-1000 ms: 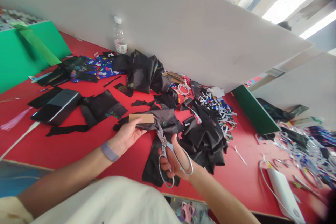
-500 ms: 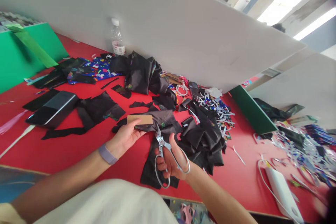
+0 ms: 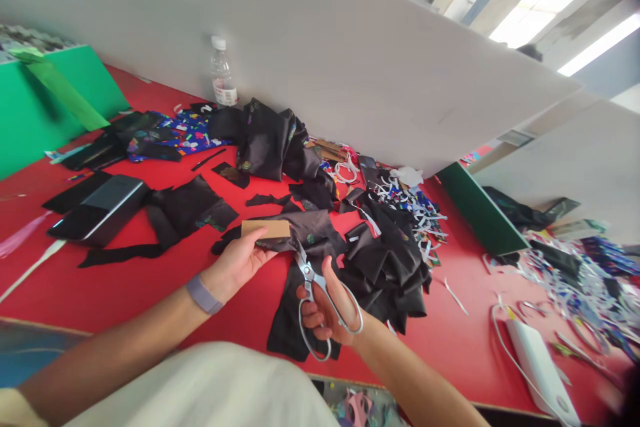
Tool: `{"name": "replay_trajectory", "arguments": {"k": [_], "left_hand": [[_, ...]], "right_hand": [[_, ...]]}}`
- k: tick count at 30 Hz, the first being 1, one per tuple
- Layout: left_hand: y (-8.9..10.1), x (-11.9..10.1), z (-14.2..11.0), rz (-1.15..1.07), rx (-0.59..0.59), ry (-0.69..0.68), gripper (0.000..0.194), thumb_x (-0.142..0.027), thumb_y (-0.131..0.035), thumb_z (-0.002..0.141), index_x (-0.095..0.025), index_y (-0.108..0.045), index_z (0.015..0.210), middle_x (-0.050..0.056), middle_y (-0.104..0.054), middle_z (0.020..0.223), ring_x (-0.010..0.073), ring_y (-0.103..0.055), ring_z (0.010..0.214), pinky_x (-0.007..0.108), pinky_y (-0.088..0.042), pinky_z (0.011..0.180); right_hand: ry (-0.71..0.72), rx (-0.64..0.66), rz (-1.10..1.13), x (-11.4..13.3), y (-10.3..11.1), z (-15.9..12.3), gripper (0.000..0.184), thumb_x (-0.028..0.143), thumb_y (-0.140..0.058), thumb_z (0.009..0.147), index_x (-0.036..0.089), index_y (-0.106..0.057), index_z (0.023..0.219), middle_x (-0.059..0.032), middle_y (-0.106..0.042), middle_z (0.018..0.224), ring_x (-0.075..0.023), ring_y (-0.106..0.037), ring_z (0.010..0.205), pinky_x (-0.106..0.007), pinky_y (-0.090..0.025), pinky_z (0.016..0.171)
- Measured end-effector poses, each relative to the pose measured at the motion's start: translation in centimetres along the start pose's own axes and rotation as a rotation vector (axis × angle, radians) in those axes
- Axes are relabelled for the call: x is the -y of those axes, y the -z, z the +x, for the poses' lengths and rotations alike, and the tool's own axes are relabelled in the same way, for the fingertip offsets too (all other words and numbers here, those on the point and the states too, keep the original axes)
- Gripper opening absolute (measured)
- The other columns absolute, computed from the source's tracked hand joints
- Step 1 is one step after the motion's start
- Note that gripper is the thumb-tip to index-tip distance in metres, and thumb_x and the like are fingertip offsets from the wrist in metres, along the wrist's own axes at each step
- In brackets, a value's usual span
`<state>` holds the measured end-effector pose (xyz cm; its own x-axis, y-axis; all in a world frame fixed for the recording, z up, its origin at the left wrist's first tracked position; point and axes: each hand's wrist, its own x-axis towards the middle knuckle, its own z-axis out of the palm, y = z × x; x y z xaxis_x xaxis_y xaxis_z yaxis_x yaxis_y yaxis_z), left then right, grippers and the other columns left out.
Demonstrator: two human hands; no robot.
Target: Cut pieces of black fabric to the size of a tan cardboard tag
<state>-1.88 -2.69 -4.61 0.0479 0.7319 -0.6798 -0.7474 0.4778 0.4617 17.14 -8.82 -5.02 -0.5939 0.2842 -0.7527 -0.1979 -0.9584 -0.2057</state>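
My left hand (image 3: 246, 259) pinches a tan cardboard rectangle (image 3: 270, 229) against a piece of black fabric (image 3: 315, 227), thumb on top and fingers beneath. In my right hand (image 3: 327, 313) are silver scissors (image 3: 307, 273), my thumb through one loop and fingers through the other. Their blades point up and away from me, at the fabric just right of the cardboard; the tips partly overlap the cloth. More black fabric (image 3: 287, 320) hangs or lies below the blades, and a crumpled black heap (image 3: 385, 260) lies to the right of the scissors.
A black box-like device (image 3: 103, 210) stands at left with a white cable. Black cloth (image 3: 270, 140) and a plastic bottle (image 3: 223, 73) are by the grey partition (image 3: 325, 67). White and blue scraps (image 3: 415, 207) lie at right, a white power strip (image 3: 540, 370) beyond, on the red table (image 3: 465, 340).
The scissors' loops have shifted slightly, the lower one moving a little to the right. My left hand and the cardboard have hardly moved.
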Motion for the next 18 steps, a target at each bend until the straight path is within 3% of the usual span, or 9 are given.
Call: {"name": "replay_trajectory", "arguments": {"k": [6, 12, 18], "left_hand": [[0.7, 0.2, 0.7, 0.000, 0.040, -0.014, 0.017, -0.001, -0.052, 0.085, -0.006, -0.064, 0.096, 0.013, -0.074, 0.086, 0.0211, -0.072, 0.075, 0.032, -0.062, 0.068], [1.4, 0.5, 1.3, 0.020, 0.066, -0.032, 0.020, -0.004, -0.057, 0.083, -0.007, -0.064, 0.102, 0.016, -0.073, 0.099, 0.0240, -0.071, 0.086, 0.034, -0.062, 0.073], [1.5, 0.6, 1.5, 0.021, 0.094, -0.034, 0.021, -0.005, -0.058, 0.083, -0.006, -0.064, 0.103, 0.017, -0.072, 0.104, 0.0249, -0.071, 0.090, 0.035, -0.062, 0.075]], "right_hand": [[0.035, -0.060, -0.039, -0.5, -0.2, -0.2, 0.080, 0.086, -0.004, 0.075, 0.018, -0.046, 0.078, 0.0059, -0.032, 0.054, -0.0051, -0.026, 0.039, -0.014, -0.010, 0.034], [0.093, 0.034, -0.045, -0.3, 0.2, 0.4, 0.086, 0.091, -0.006, 0.068, 0.018, -0.050, 0.084, 0.0034, -0.039, 0.059, -0.0082, -0.036, 0.044, -0.017, -0.025, 0.037], [0.058, 0.024, -0.027, 0.0, 0.4, 0.8, 0.088, 0.092, -0.004, 0.067, 0.018, -0.050, 0.083, 0.0029, -0.040, 0.058, -0.0085, -0.036, 0.043, -0.017, -0.025, 0.037]]}}
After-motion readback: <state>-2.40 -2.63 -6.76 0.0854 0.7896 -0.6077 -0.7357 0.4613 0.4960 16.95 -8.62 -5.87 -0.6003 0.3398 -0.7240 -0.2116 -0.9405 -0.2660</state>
